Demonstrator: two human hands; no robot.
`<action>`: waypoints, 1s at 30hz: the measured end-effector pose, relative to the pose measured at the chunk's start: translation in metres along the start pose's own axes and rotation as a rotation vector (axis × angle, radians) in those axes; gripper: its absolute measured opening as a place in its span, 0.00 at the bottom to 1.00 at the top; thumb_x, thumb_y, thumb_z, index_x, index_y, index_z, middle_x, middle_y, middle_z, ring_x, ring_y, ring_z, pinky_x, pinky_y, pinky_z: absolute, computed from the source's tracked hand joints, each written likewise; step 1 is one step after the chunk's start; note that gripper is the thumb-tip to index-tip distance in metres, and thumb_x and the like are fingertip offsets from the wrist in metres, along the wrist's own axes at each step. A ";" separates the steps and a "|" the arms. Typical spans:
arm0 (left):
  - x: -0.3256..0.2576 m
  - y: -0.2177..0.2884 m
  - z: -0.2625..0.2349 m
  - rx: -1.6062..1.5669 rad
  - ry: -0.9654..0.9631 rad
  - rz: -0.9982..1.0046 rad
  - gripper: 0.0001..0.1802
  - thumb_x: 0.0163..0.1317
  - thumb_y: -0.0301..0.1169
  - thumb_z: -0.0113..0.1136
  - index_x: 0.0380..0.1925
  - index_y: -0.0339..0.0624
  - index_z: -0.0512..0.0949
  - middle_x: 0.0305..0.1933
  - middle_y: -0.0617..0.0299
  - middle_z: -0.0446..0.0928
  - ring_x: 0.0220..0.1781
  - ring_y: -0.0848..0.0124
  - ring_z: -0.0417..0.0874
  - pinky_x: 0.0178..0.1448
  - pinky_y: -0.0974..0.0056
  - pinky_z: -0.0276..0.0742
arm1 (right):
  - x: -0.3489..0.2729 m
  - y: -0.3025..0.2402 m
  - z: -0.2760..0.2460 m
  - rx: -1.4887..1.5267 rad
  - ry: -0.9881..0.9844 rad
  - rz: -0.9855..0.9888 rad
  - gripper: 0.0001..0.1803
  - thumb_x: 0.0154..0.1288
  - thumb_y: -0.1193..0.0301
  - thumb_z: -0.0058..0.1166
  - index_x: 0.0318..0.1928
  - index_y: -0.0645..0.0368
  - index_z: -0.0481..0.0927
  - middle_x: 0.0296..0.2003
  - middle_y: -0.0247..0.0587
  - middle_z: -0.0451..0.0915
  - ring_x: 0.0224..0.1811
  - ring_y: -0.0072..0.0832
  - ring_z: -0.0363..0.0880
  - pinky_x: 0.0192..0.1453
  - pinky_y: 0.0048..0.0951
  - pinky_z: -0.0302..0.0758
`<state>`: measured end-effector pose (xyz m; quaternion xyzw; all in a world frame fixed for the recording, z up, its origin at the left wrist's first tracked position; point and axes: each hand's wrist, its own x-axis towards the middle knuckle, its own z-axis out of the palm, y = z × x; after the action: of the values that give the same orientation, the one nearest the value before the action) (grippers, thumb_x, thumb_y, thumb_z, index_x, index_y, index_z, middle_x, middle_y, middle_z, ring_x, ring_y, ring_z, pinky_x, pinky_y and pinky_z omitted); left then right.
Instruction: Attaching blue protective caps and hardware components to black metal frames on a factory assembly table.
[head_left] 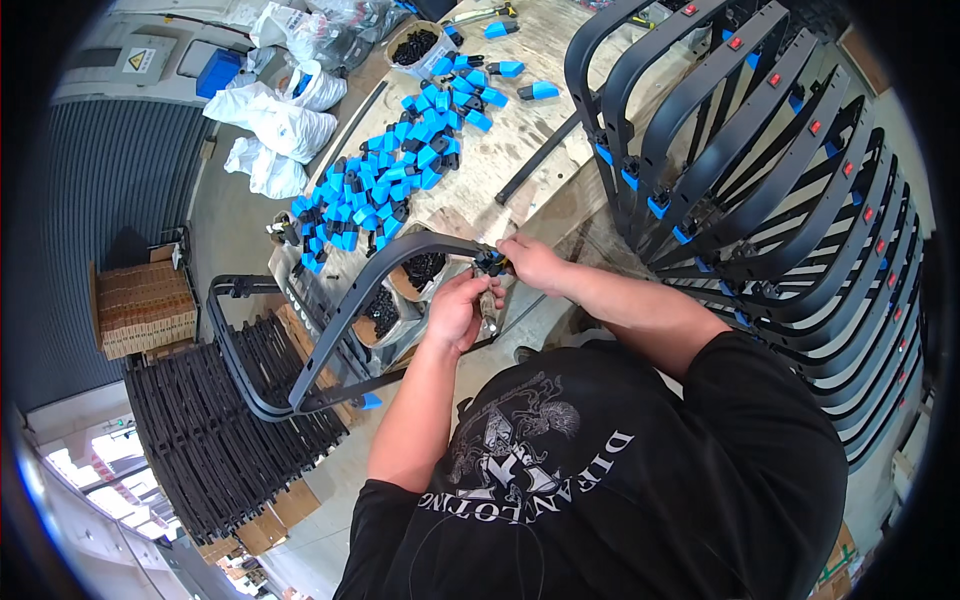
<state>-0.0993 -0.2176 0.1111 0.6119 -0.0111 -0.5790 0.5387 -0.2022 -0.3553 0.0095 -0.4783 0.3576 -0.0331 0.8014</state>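
Note:
In front of me a curved black frame (372,276) arches from the left toward my hands. Its near end carries a small dark fitting (489,262) with a bit of blue on it. My right hand (537,266) is closed, thumb and fingers pinching that end from the right. Just below the fitting, my left hand (461,312) has its fingers curled round a slim tool (488,314) with a shiny metal end. The tool's exact kind is hard to make out, as the fingers cover part of it.
A wooden table (530,130) bears a heap of blue-and-black caps (400,165), a loose black bar (538,160) and a tub of black parts (414,48). Black frames (800,210) stand in a row at right. Stacked black bars (225,430) lie at lower left.

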 end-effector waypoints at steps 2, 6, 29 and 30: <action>-0.001 -0.001 -0.003 -0.013 0.010 0.001 0.12 0.72 0.27 0.56 0.49 0.29 0.76 0.43 0.52 0.81 0.41 0.65 0.84 0.46 0.60 0.83 | -0.003 -0.004 0.006 -0.047 0.092 -0.092 0.24 0.75 0.54 0.46 0.49 0.65 0.79 0.35 0.45 0.82 0.36 0.32 0.79 0.43 0.37 0.74; 0.000 -0.005 0.001 0.000 0.009 0.039 0.12 0.72 0.28 0.56 0.49 0.29 0.76 0.44 0.53 0.81 0.41 0.64 0.84 0.47 0.60 0.83 | 0.013 0.000 -0.026 0.130 0.284 -0.076 0.27 0.75 0.53 0.46 0.52 0.69 0.79 0.44 0.53 0.83 0.48 0.37 0.80 0.57 0.40 0.73; 0.004 -0.019 0.000 0.030 0.026 0.064 0.14 0.71 0.27 0.55 0.52 0.30 0.73 0.44 0.53 0.81 0.45 0.63 0.84 0.48 0.59 0.83 | 0.026 -0.026 -0.041 -0.832 0.116 -0.231 0.27 0.77 0.51 0.42 0.48 0.68 0.76 0.34 0.49 0.81 0.32 0.35 0.80 0.38 0.40 0.77; 0.005 -0.024 0.000 0.029 0.025 0.063 0.14 0.71 0.27 0.55 0.52 0.30 0.73 0.44 0.53 0.81 0.45 0.63 0.84 0.48 0.59 0.83 | 0.020 -0.038 -0.039 -0.832 0.116 -0.230 0.27 0.77 0.51 0.42 0.48 0.68 0.76 0.34 0.49 0.81 0.32 0.35 0.80 0.38 0.40 0.77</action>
<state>-0.1125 -0.2105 0.0915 0.6262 -0.0321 -0.5540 0.5477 -0.1996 -0.4127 0.0177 -0.7946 0.3295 -0.0018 0.5099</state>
